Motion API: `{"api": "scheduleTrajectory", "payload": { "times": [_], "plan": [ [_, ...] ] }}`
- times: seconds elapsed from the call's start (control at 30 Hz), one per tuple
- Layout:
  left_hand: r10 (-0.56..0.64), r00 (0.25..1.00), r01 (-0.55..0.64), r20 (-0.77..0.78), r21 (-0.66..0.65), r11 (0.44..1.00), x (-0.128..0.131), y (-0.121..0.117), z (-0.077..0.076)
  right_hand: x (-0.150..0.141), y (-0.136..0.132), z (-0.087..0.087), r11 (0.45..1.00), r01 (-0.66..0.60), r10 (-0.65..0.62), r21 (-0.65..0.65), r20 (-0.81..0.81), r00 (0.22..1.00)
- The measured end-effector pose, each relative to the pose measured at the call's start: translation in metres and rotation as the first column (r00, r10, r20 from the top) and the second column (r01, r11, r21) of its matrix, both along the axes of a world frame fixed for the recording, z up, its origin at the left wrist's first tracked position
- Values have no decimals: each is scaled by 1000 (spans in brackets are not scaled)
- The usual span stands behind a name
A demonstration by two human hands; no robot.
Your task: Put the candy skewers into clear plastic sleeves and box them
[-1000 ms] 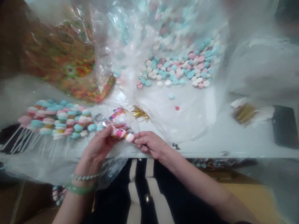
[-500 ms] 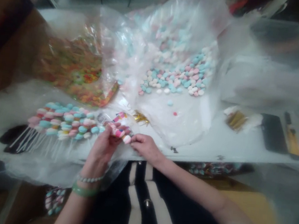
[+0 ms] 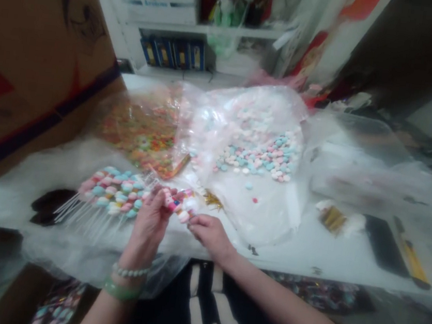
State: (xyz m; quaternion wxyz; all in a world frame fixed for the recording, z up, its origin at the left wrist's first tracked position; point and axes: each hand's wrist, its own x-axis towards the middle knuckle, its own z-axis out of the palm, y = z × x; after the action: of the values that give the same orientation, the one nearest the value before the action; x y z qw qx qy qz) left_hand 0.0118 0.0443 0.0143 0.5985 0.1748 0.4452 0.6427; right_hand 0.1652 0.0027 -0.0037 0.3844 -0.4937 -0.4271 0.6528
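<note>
The view rose to a shelf [image 3: 204,27] beyond candy skewers [image 3: 113,192] on a table [image 3: 306,258].

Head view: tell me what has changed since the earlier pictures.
The view has tilted up, so a shelf and a cardboard box now show above the table. The candy stick, held in the left hand with the right hand pinching its end, now slants down toward the right. The finished candy sticks, pastel candies and gold ties stayed where they lay.
</note>
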Motion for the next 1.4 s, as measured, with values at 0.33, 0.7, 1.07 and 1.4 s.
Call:
{"api": "scheduleTrajectory", "payload": {
  "times": [0.33,0.7,1.07,1.4],
  "plan": [
    [-42,995,55,93,-139,989,-14,-6,10,-17,4,7,999,-27,26,-27,-46,999],
    [-162,982,165,96,-22,986,-15,-15,5,-22,6,17,985,-120,98,-125,-170,981],
    [-267,953,280,145,-81,956,-25,-30,2,-23,8,3,900,-319,125,-296,-526,841],
    [-397,902,409,169,-37,912,-36,-28,0,-29,7,2,985,-15,-32,-169,-273,961]
  ]
}}
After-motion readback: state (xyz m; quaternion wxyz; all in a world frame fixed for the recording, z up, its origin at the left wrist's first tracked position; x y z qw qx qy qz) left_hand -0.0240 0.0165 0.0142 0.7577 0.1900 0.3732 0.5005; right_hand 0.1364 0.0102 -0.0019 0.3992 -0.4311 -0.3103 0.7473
